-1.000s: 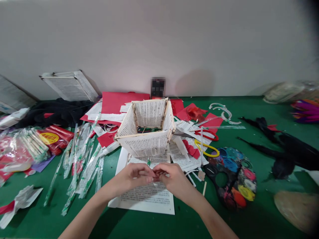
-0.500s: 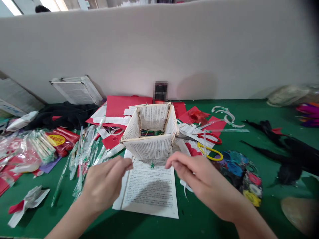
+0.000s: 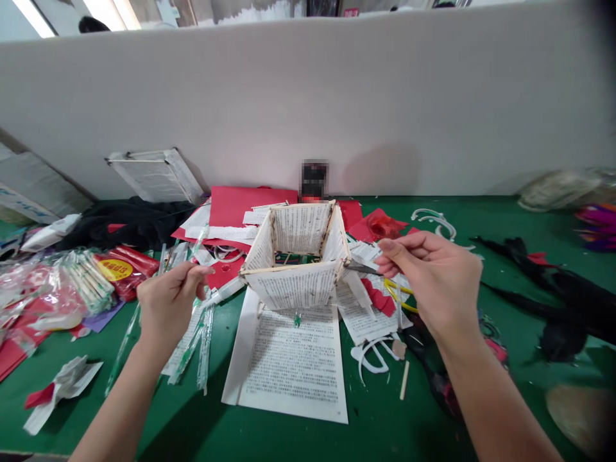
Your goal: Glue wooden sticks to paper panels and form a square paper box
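Observation:
An open box (image 3: 294,287), walled in printed paper and edged with thin sticks, stands at the middle of the table on a printed sheet (image 3: 293,372). My left hand (image 3: 168,300) is raised to the left of the box, thumb and fingers pinched together. On the other side, my right hand (image 3: 433,276) is also pinched, above yellow-handled scissors (image 3: 402,296) that it partly covers. Neither hand touches the box. Whatever is between the fingertips is too small to make out. A white glue tube (image 3: 226,292) lies between my left hand and the box.
Plastic-wrapped sticks (image 3: 86,282), red packets (image 3: 129,269) and black cloth (image 3: 125,221) crowd the left. Red paper (image 3: 253,205) lies behind the box, before a pale partition (image 3: 308,102). White curled strips (image 3: 373,359), a short stick (image 3: 405,380) and black pieces (image 3: 563,282) lie to the right.
My hands have moved apart, away from the front of the box. The left went left and slightly up; the right went up and to the right, over the scissors. The box stays in place.

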A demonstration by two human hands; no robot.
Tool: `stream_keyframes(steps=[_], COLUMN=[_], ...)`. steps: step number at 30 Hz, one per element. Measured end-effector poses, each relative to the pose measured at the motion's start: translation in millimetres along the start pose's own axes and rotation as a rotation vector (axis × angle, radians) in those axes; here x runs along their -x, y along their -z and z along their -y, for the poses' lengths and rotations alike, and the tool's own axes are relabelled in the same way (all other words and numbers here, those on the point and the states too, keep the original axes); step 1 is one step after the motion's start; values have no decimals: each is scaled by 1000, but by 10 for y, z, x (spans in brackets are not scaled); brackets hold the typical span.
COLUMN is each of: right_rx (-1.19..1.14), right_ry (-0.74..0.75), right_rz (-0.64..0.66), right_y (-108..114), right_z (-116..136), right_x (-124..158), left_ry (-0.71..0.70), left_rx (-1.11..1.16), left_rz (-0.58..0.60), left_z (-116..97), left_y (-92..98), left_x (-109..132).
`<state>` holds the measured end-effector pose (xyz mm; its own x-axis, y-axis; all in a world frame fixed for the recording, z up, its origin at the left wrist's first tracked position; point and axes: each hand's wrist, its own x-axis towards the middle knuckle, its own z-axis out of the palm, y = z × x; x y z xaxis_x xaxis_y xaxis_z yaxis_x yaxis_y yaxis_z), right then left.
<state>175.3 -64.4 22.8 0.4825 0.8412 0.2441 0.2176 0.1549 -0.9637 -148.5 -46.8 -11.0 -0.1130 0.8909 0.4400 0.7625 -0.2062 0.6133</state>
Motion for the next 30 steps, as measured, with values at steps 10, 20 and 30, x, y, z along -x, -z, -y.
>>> stream_keyframes(steps=[10,20,30], right_rx=[-96,158,-46], right_ry=[-88,-215,-248], right_rz=[15,-4,141], right_y=[8,87,95], right_z=[-341,-538,-706], right_x=[-150,-174,-186], left_ry=[337,525,384], left_rx=[442,510,629], left_rz=[166,66,167], left_z=[209,257,347], left_y=[-210,-130,-202], left_x=[-52,-70,-23])
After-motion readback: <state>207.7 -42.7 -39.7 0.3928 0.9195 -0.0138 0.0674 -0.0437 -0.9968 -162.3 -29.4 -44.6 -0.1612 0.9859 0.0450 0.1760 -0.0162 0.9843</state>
